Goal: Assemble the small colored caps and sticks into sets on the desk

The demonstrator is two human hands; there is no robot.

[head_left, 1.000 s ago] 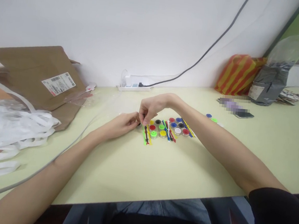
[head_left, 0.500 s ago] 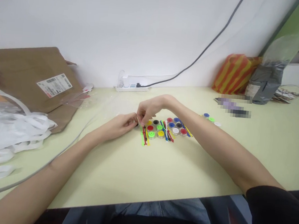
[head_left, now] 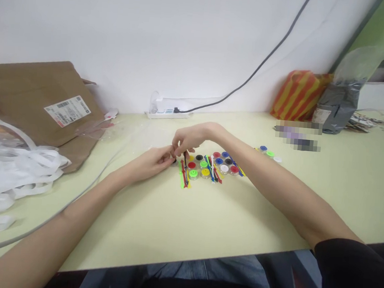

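Note:
My left hand (head_left: 157,161) rests low over the table with its fingers pinched at the edge of a small black-topped disc (head_left: 174,161), mostly hidden by the fingertips. Right above it, my right hand (head_left: 190,139) bends down from the other side, its fingers closed against the left fingertips; what they grip is hidden. Beside the hands lie thin plastic arrows, among them a red arrow (head_left: 184,174) and a light green arrow (head_left: 181,172). Clear-based discs with coloured tops follow to the right, such as a green disc (head_left: 193,174), a yellow disc (head_left: 205,172) and a white disc (head_left: 224,168).
A power strip (head_left: 168,112) with a black cable (head_left: 251,77) sits against the wall. At left are a brown paper package (head_left: 24,98), white strapping (head_left: 15,164) and a grey cable (head_left: 54,215). A striped bag (head_left: 297,95) and grey bag (head_left: 338,105) stand at right.
My right hand has shifted slightly left and up, closer to the left fingertips, uncovering more of the arrows' upper ends. The left hand stays nearly in place.

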